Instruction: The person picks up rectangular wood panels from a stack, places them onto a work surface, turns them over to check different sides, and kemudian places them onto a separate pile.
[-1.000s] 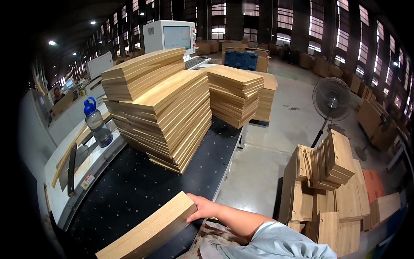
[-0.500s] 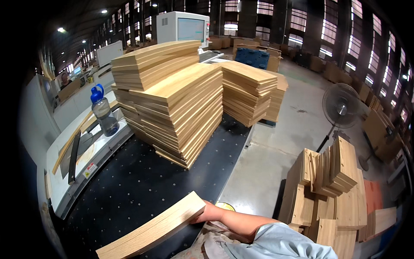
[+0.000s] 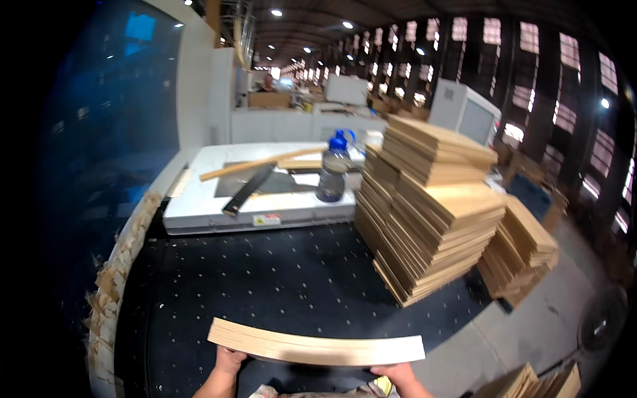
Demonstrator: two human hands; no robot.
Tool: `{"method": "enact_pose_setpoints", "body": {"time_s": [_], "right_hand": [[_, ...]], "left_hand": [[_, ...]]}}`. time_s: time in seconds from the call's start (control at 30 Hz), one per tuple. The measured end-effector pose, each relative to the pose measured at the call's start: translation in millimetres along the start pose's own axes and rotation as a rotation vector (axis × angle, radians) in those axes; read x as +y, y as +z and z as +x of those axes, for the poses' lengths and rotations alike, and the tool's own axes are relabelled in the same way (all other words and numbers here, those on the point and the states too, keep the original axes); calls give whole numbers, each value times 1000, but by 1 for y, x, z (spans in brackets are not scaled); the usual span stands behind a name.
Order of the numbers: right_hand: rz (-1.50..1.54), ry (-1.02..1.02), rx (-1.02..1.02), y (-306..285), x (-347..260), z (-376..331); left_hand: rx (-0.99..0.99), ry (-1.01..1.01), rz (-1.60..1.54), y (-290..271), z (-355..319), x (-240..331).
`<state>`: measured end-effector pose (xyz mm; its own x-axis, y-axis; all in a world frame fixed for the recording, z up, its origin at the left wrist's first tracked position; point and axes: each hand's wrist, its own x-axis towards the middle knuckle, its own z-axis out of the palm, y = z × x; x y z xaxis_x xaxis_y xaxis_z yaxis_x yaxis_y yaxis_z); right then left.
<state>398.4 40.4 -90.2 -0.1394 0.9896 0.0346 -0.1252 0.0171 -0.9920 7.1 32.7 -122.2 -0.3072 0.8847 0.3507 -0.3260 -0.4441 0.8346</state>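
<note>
I hold a thin stack of light wooden boards (image 3: 312,346) flat in front of me, just above the near edge of the black perforated table (image 3: 265,278). My left hand (image 3: 229,361) grips its left underside and my right hand (image 3: 395,375) grips its right end. Only the fingers and wrists show at the bottom of the view. Beyond the held boards, a tall uneven stack of similar boards (image 3: 431,205) stands on the right side of the table.
A white machine bed (image 3: 265,192) behind the table carries a blue-capped water bottle (image 3: 334,167), wooden strips (image 3: 259,164) and a dark flat bar (image 3: 247,190). Lower board stacks (image 3: 524,252) stand at the right. Wood scraps (image 3: 113,292) line the table's left edge. A fan (image 3: 600,325) is at the far right.
My view has swung left toward the white machine. The boards, held before at one end by my right hand, now lie crosswise in front of me with both hands on them.
</note>
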Motion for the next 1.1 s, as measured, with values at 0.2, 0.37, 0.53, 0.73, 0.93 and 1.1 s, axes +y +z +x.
{"method": "enact_pose_setpoints", "body": {"time_s": [0.2,0.37,0.53,0.73,0.93,1.1], "right_hand": [[90,88,38,-2,14,16],[71,108,41,6,3,29],[60,114,47,8,4,27],[62,113,44,9,4,23],[77,71,32,8,8,14],[45,-26,61,1,4,-9]], "left_hand": [[-35,1,20,3,6,-4],[-25,-25,15,4,7,-5],[-27,-31,42,4,9,-4],[-22,-22,68,7,5,1],[-13,18,112,2,4,2],[0,-47,120,3,11,-5]]}}
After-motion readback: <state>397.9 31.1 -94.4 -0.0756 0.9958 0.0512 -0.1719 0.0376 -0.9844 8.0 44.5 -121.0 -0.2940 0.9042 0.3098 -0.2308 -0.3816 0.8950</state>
